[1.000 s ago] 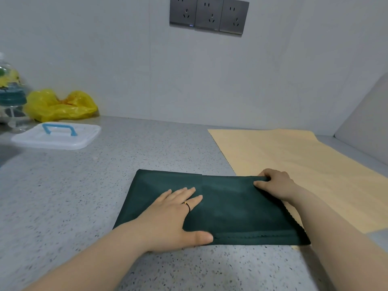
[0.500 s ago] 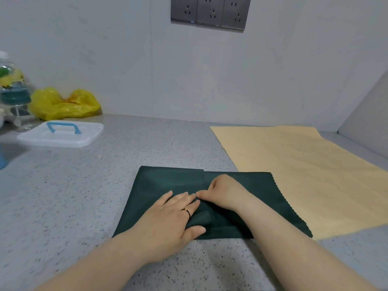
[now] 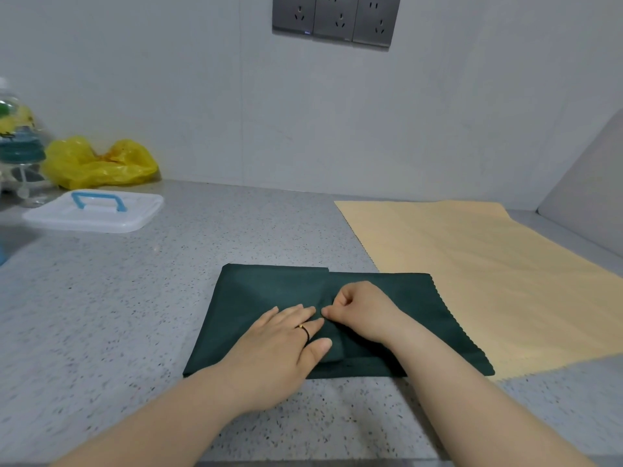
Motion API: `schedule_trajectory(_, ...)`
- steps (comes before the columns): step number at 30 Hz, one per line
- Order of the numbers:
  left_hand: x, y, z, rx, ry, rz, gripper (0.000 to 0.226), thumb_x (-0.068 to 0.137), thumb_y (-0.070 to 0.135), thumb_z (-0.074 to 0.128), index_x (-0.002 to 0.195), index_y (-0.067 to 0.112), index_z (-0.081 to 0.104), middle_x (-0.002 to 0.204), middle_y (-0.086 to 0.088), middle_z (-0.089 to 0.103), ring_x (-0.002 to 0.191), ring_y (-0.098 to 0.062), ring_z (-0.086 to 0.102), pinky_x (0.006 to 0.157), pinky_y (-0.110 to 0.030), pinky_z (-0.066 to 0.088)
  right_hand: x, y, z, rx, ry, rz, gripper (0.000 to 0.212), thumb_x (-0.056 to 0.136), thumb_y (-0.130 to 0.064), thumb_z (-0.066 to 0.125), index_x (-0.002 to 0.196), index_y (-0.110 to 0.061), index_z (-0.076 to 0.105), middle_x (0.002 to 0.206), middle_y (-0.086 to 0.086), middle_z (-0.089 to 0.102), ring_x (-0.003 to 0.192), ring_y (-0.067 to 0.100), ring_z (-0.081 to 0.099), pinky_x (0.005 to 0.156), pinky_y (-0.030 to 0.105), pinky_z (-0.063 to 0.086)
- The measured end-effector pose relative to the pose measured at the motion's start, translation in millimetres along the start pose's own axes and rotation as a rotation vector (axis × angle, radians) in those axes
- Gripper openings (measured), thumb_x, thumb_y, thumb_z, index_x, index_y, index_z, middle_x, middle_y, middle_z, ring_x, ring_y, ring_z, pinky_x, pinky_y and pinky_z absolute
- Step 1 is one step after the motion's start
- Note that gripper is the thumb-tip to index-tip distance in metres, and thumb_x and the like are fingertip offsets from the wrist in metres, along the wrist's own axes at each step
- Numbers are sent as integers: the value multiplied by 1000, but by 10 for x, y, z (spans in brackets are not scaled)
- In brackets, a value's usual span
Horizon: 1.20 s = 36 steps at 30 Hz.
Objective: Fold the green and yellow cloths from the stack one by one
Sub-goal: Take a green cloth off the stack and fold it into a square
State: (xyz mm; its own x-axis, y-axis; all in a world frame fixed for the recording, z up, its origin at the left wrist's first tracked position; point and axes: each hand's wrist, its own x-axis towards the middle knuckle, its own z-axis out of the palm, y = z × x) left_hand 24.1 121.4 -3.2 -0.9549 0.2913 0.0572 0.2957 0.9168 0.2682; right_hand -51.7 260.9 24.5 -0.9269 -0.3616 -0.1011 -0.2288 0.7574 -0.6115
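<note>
A dark green cloth (image 3: 269, 298) lies folded into a wide rectangle on the speckled grey countertop (image 3: 135, 298), near its front edge and roughly midway along it. The cloth's zigzag-cut right edge lies over the near left part of a pale yellow cloth (image 3: 472, 281), which is spread flat and single-layered toward the right end of the countertop and reaches back almost to the wall.

The left hand (image 3: 279, 348) lies palm down on the front half of the green cloth, fingers straight and close together, thumb out to the side - it presses the fabric flat and grips nothing. A thin dark ring (image 3: 303, 330) sits on one finger. The right hand (image 3: 364, 311) is just beside it, its knuckles up and fingers curled in, with thumb and forefinger pinching a small ridge of the green cloth at about its centre. The fingertips of the two hands almost touch. A soft raised crease runs from the pinch toward the cloth's front edge.

At the back left corner of the countertop stand a crumpled yellow plastic bag (image 3: 101, 163) and a clear bottle (image 3: 20, 146) - in front of them lies a white lid with a blue handle (image 3: 97, 212). A row of grey wall sockets (image 3: 337, 18) is set high on the wall behind.
</note>
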Motion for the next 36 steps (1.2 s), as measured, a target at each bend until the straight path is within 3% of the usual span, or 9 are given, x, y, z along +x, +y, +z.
schedule_trajectory(5, 30, 4, 46, 41, -41, -45, 66, 93, 54, 27, 147, 27, 1, 155, 9, -13, 140, -5, -15, 104, -20, -17, 18, 122, -193, 231, 48, 37, 22, 85, -28, 62, 67, -19, 52, 58, -6, 49, 50, 7, 47, 41, 12, 38)
schedule_trajectory(7, 47, -10, 22, 40, -74, -61, 71, 90, 59, 29, 147, 28, -1, 154, 8, -14, 140, -6, -15, 105, -21, -16, 75, 267, -358, 114, 230, 29, 8, 86, -23, 59, 80, -18, 57, 75, -4, 58, 77, 16, 58, 65, 19, 46)
schedule_trajectory(9, 78, -30, -28, 61, -96, -61, 78, 85, 65, 33, 147, 29, 3, 155, 9, -7, 141, -7, -8, 109, -24, -9, 138, 460, -544, -139, 339, 105, 19, 89, -25, 54, 105, -16, 59, 107, 1, 62, 109, 23, 53, 91, 29, 42)
schedule_trajectory(12, 192, -65, -139, 122, -103, -35, 94, 71, 74, 46, 146, 30, 11, 149, 11, 15, 137, -10, 11, 110, -26, 6, 163, 729, -793, -265, 242, 267, 37, 90, -28, 52, 124, -16, 50, 129, 3, 54, 122, 26, 44, 103, 35, 33)
schedule_trajectory(14, 306, -90, -198, 138, -153, -27, 105, 64, 77, 53, 146, 30, 11, 148, 8, 16, 135, -14, 11, 109, -26, 4, 171, 833, -893, -157, 186, 285, 29, 88, -24, 55, 115, -13, 56, 124, 6, 56, 118, 25, 47, 103, 37, 34)
schedule_trajectory(17, 439, -148, -189, 104, -243, -21, 114, 60, 77, 58, 147, 30, 1, 155, 3, -9, 141, -14, -17, 108, -32, -18, 166, 877, -946, -58, 148, 275, 11, 88, -19, 57, 89, -8, 59, 100, 8, 60, 98, 23, 51, 84, 29, 40)
schedule_trajectory(20, 491, -217, -108, 48, -219, 6, 112, 62, 76, 57, 146, 33, -3, 154, 3, -17, 139, -11, -24, 105, -29, -21, 176, 898, -960, 19, 135, 247, 21, 89, -15, 54, 70, -12, 47, 79, 3, 51, 80, 20, 46, 67, 27, 34)
schedule_trajectory(29, 483, -224, -22, 46, -143, 19, 106, 64, 80, 48, 146, 34, -1, 154, 6, -14, 140, -9, -20, 104, -26, -19, 103, 491, -1153, 238, 197, 98, 17, 94, -20, 45, 79, -15, 48, 71, 1, 54, 59, 11, 50, 50, 21, 41)
schedule_trajectory(36, 480, -207, -77, -2, -139, 20, 101, 68, 75, 52, 147, 31, 4, 155, 5, -10, 141, -10, -16, 107, -25, -16, 160, -307, -1303, 195, 74, 58, 16, 93, -24, 49, 79, -17, 50, 67, 2, 54, 41, 5, 55, 38, 11, 41)
